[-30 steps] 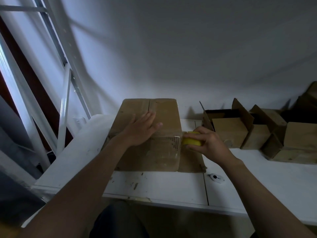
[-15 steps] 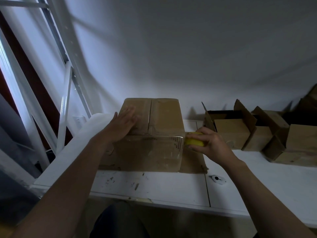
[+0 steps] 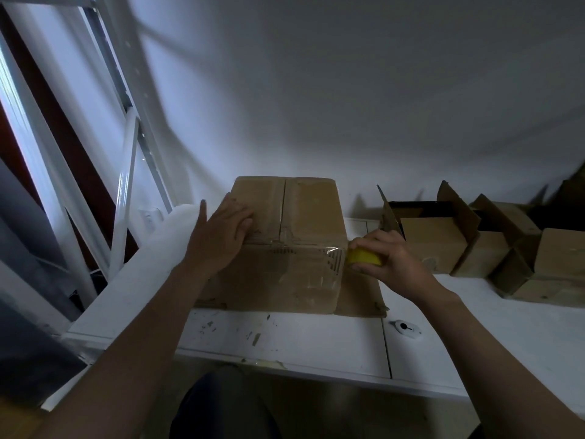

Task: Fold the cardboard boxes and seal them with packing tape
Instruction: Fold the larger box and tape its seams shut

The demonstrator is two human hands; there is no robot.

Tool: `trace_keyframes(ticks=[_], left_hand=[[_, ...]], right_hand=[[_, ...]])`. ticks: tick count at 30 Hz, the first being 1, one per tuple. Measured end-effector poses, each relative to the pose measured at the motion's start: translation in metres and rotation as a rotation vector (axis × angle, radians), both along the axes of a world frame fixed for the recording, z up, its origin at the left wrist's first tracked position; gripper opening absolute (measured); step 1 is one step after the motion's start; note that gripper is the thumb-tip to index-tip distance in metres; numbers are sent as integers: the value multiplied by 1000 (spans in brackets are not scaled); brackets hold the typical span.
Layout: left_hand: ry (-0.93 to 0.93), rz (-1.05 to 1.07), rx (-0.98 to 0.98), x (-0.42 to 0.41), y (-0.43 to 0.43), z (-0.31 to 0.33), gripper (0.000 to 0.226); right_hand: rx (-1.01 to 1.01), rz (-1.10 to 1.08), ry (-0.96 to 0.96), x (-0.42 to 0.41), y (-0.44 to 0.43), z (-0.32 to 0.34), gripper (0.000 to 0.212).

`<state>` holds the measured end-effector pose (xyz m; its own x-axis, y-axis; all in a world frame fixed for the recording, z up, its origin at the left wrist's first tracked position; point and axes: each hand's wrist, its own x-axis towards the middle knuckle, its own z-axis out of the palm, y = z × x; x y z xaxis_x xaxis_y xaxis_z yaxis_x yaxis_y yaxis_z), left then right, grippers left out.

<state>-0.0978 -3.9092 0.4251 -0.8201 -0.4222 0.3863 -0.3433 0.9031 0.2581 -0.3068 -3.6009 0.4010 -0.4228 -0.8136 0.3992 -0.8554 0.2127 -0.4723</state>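
Observation:
A closed brown cardboard box (image 3: 294, 277) stands on the white table (image 3: 285, 340), its top flaps meeting in a centre seam. Clear tape runs across its near top edge toward the right corner. My left hand (image 3: 221, 232) lies flat on the box's left top edge, fingers straight. At the box's right corner my right hand (image 3: 386, 261) grips a yellow tape roll (image 3: 364, 258), with the tape stretched from the roll onto the box.
Several open cardboard boxes (image 3: 433, 242) stand at the right along the wall. A small white round object (image 3: 406, 327) lies on the table near my right forearm. A flat cardboard piece (image 3: 361, 299) lies under the box. A white metal frame (image 3: 123, 217) rises at the left.
My left hand slid from the middle of the box top to its left edge. The right hand with the tape roll stayed at the right corner.

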Motion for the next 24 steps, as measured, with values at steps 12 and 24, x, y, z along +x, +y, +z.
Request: trace_keyframes(ticks=[12, 24], left_hand=[[-204, -199, -53, -41, 47, 7, 89], [-73, -62, 268, -13, 26, 13, 126]], right_hand=[[7, -84, 145, 17, -18, 41, 45], [365, 37, 226, 57, -116, 41, 61]])
